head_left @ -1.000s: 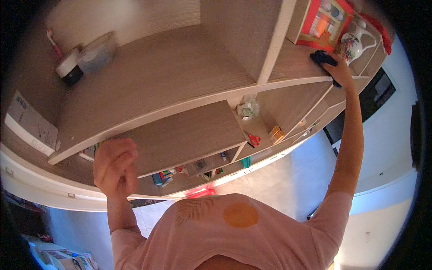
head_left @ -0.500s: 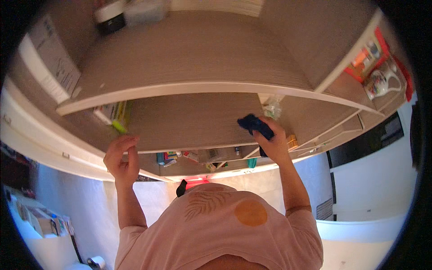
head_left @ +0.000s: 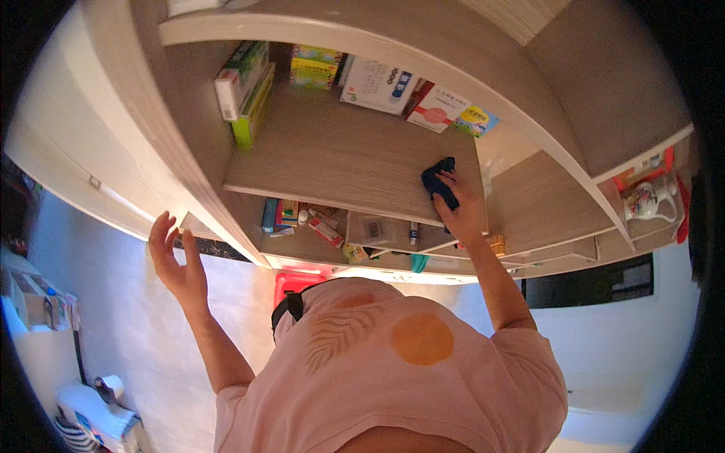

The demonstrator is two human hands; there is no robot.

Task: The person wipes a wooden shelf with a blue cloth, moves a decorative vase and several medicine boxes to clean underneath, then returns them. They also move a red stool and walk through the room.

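My right hand point(head_left: 462, 210) has its fingers over a bunched dark blue cloth point(head_left: 438, 183). It presses the cloth against the right part of a wood-grain shelf board point(head_left: 325, 155), close to the board's right side. Off to the left, outside the cabinet, my left hand point(head_left: 178, 260) is raised with fingers apart and nothing in it. A pale upright cabinet panel point(head_left: 192, 155) stands between that hand and the shelf.
On the shelf stand a green box point(head_left: 253, 106), yellow boxes point(head_left: 314, 68), a white box point(head_left: 377, 84) and a red-and-white box point(head_left: 438, 106). Below lie small packages and a clear container point(head_left: 370, 229). A white jug point(head_left: 651, 202) sits far right. Something red point(head_left: 291, 283) is on the floor.
The view has shifted, so the boxes at the shelf's back now show. My right hand has brought the cloth down onto the board. My left hand has moved outward and its fingers have spread.
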